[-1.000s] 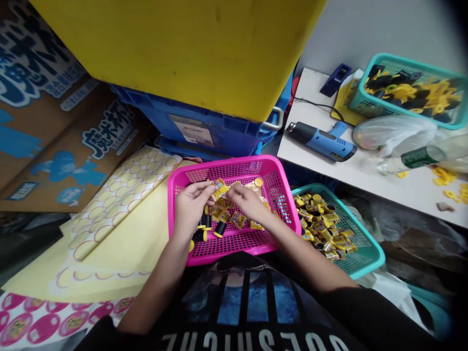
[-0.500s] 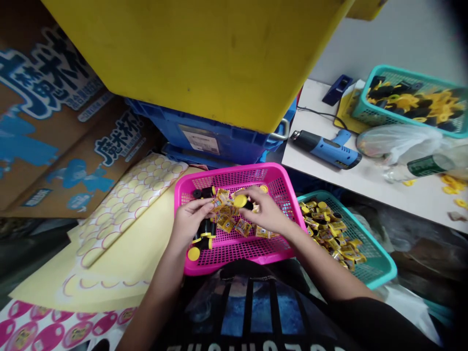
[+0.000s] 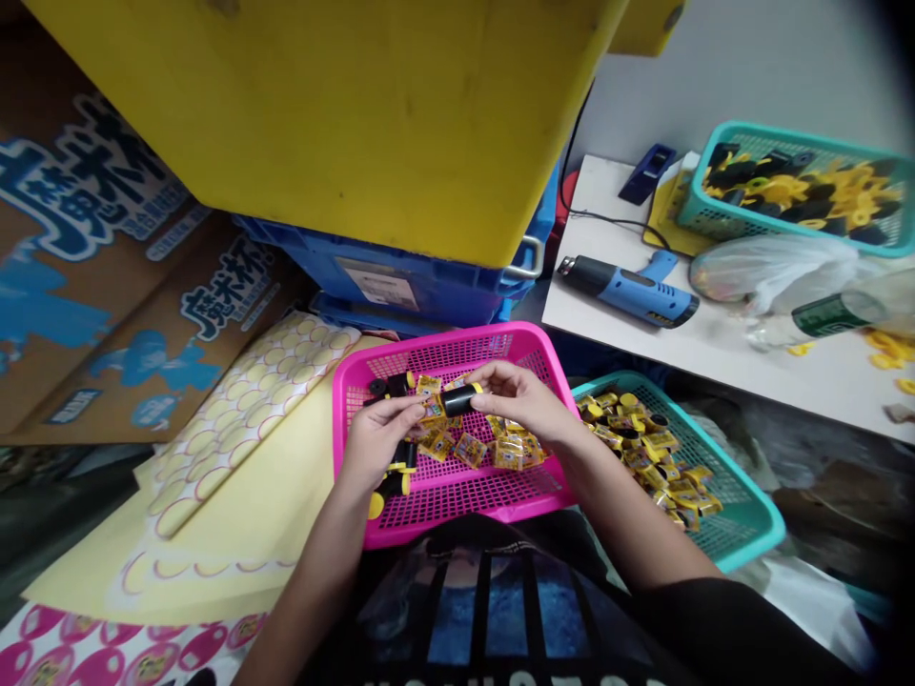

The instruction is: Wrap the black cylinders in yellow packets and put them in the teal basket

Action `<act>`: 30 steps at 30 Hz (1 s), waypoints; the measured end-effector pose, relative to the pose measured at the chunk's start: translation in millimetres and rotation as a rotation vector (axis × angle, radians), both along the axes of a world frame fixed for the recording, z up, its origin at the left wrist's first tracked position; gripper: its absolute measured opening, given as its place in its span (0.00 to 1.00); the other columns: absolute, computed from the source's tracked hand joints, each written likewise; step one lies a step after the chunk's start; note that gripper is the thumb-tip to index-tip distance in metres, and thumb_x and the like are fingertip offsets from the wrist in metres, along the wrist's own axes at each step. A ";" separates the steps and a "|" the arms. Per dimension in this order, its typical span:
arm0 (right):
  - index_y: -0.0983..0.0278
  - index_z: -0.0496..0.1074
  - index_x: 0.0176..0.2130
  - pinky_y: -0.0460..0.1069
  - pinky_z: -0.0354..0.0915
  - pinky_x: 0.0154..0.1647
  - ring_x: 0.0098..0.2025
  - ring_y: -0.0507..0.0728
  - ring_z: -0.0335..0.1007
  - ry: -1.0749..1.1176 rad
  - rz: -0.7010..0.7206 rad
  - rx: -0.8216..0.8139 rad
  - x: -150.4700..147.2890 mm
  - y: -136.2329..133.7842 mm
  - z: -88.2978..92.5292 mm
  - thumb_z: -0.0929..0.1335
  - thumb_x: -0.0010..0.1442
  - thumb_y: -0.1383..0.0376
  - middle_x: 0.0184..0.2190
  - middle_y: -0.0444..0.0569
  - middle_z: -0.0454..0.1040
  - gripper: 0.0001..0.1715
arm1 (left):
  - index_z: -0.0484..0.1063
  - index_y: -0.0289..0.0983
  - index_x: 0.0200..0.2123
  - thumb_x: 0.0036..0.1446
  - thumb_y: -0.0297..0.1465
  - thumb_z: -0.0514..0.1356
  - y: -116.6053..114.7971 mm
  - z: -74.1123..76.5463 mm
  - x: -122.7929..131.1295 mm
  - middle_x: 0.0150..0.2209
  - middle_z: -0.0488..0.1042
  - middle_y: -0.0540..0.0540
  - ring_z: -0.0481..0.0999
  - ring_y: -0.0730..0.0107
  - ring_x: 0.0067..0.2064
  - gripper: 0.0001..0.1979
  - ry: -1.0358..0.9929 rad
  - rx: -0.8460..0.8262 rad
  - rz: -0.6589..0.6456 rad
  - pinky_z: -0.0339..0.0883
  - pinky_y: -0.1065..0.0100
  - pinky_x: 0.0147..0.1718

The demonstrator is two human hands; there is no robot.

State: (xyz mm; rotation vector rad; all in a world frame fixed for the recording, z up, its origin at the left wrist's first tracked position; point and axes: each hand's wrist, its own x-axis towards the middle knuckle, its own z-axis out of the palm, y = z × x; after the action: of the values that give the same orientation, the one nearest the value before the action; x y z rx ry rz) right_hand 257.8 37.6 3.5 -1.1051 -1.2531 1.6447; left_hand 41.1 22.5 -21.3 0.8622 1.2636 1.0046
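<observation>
Pinched one yellow-capped black tube (image 3: 459, 399) between left hand (image 3: 382, 443) and right hand (image 3: 518, 400), both closed on its ends, just over the pink basket (image 3: 443, 340). Counted maybe ten yellow packets (image 3: 468, 448) and four-ish loose tubes (image 3: 393, 481) left inside, blurry though. Spotted dozens of wrapped ones heaped in the teal basket (image 3: 629, 376) alongside.

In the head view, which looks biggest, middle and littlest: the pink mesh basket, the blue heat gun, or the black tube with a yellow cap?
1. Pink plastic mesh basket.
2. Blue heat gun, farther away.
3. Black tube with yellow cap, in the right hand.
</observation>
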 end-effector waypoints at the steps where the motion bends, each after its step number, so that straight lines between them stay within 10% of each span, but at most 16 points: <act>1: 0.63 0.72 0.37 0.48 0.67 0.35 0.30 0.49 0.68 -0.020 0.017 0.000 2.2 0.2 -1.4 0.75 0.48 0.61 0.29 0.42 0.73 0.16 | 0.81 0.36 0.34 0.40 0.41 0.72 0.3 0.1 0.3 0.33 0.82 0.43 0.79 0.68 0.28 0.18 0.014 0.003 -0.012 0.76 0.68 0.30; 15: 0.61 0.74 0.40 0.50 0.66 0.37 0.32 0.53 0.69 0.043 -0.067 0.039 -8.8 -16.1 -29.2 0.78 0.44 0.55 0.31 0.44 0.74 0.24 | 0.80 0.38 0.37 0.43 0.35 0.71 -5.0 14.9 21.6 0.39 0.82 0.44 0.80 0.65 0.38 0.16 -0.011 0.047 -0.145 0.75 0.65 0.39; 21: 0.59 0.71 0.51 0.54 0.69 0.46 0.46 0.57 0.71 0.381 0.013 -0.191 -20.3 -26.3 -27.1 0.68 0.58 0.47 0.49 0.52 0.73 0.27 | 0.79 0.38 0.38 0.42 0.33 0.71 -11.0 17.4 31.4 0.41 0.81 0.44 0.79 0.62 0.43 0.16 -0.037 0.087 -0.142 0.74 0.61 0.45; 30: 0.59 0.70 0.50 0.53 0.71 0.45 0.39 0.54 0.71 0.515 0.011 -0.293 -34.2 -35.2 -34.8 0.71 0.54 0.49 0.46 0.50 0.74 0.28 | 0.79 0.38 0.36 0.42 0.31 0.71 -18.4 16.8 35.9 0.42 0.81 0.45 0.79 0.62 0.45 0.14 -0.073 0.104 -0.134 0.73 0.62 0.46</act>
State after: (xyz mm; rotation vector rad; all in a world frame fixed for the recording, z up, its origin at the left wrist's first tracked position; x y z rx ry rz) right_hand 223.7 2.4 -31.3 -0.7603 -0.7028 2.0009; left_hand 77.0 4.1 -4.6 0.9688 1.0851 0.9927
